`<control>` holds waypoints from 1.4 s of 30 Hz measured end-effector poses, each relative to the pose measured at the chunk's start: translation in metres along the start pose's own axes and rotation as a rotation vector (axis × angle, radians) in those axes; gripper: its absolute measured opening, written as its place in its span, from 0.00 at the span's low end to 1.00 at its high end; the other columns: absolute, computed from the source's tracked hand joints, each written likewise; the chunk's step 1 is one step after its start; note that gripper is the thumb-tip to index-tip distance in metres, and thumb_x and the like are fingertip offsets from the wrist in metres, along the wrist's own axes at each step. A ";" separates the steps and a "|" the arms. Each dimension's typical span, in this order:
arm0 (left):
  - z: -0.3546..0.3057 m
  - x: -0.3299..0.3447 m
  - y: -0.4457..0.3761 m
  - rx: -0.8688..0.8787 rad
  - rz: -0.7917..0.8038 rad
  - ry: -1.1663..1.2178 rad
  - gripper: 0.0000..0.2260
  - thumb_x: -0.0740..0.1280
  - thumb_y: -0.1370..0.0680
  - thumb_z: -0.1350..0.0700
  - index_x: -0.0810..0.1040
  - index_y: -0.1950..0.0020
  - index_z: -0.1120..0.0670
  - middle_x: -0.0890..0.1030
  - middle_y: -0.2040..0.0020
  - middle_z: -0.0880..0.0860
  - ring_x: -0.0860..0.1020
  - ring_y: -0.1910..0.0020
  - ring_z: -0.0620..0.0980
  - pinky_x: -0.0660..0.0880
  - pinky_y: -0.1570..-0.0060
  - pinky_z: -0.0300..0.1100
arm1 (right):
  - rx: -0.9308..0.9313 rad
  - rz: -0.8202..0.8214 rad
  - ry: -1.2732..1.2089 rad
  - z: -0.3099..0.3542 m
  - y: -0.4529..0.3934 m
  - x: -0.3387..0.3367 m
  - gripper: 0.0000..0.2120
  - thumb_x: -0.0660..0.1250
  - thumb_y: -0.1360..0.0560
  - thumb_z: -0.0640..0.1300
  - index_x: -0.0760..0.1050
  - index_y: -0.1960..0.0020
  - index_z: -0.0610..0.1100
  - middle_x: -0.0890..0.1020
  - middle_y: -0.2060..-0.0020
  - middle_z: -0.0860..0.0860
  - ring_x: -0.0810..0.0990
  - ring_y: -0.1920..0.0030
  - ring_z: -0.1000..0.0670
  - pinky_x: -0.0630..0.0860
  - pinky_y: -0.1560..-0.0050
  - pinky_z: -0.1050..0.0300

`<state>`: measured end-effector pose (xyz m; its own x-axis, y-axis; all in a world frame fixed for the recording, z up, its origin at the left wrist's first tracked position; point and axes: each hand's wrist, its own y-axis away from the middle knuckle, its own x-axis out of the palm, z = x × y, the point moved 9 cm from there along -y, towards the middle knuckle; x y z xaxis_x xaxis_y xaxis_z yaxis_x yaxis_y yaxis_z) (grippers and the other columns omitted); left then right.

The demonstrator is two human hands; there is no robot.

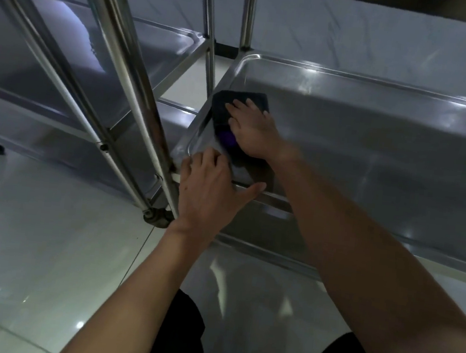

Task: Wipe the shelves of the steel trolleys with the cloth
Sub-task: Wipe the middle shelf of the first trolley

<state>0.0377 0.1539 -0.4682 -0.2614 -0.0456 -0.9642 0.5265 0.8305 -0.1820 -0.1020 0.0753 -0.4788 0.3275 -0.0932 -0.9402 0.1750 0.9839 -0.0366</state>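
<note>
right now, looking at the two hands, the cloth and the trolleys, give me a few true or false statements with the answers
1. The right hand lies flat on the dark cloth inside the shelf. True.
2. The left hand holds the cloth. False: it rests on the shelf's near corner rim, with its fingers over the edge, and the cloth is under the right hand.
3. The cloth lies at the shelf's left end. True.
4. The cloth is white. False: it is dark, with a purple patch.
5. A second trolley stands to the left. True.
6. The cloth hangs from the upright pole. False: it lies on the shelf.
</note>
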 end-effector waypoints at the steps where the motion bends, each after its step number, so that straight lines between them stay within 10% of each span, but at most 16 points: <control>1: -0.001 0.000 0.000 0.001 0.004 -0.006 0.34 0.55 0.28 0.23 0.76 0.49 0.53 0.75 0.46 0.52 0.73 0.42 0.55 0.68 0.35 0.53 | 0.014 -0.009 -0.010 -0.004 0.004 -0.003 0.24 0.49 0.16 0.50 0.59 0.21 0.48 0.60 0.21 0.50 0.53 0.20 0.46 0.52 0.25 0.37; 9: -0.036 -0.004 0.001 0.231 -0.006 -0.079 0.17 0.58 0.20 0.38 0.81 0.44 0.45 0.76 0.37 0.49 0.71 0.34 0.54 0.57 0.29 0.69 | 0.289 -0.060 -0.015 -0.098 0.066 -0.029 0.24 0.47 0.16 0.52 0.55 0.20 0.52 0.54 0.20 0.55 0.47 0.20 0.52 0.46 0.23 0.46; 24: -0.166 0.033 -0.023 0.362 0.188 0.041 0.16 0.58 0.18 0.44 0.78 0.38 0.49 0.74 0.37 0.54 0.71 0.36 0.57 0.68 0.37 0.60 | 0.659 -0.190 0.037 -0.283 0.244 -0.101 0.24 0.47 0.15 0.53 0.54 0.19 0.51 0.54 0.20 0.55 0.47 0.20 0.53 0.46 0.23 0.49; 42: -0.041 0.000 -0.049 0.260 0.069 0.055 0.14 0.62 0.19 0.47 0.80 0.38 0.49 0.77 0.35 0.53 0.72 0.35 0.58 0.70 0.37 0.59 | 0.521 -0.101 0.059 -0.215 0.126 -0.064 0.26 0.45 0.16 0.54 0.52 0.19 0.50 0.52 0.19 0.55 0.45 0.20 0.51 0.45 0.23 0.43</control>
<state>-0.0213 0.1360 -0.4512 -0.2574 0.0419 -0.9654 0.7324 0.6602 -0.1667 -0.3004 0.2378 -0.4962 0.2350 -0.1595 -0.9588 0.6455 0.7631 0.0313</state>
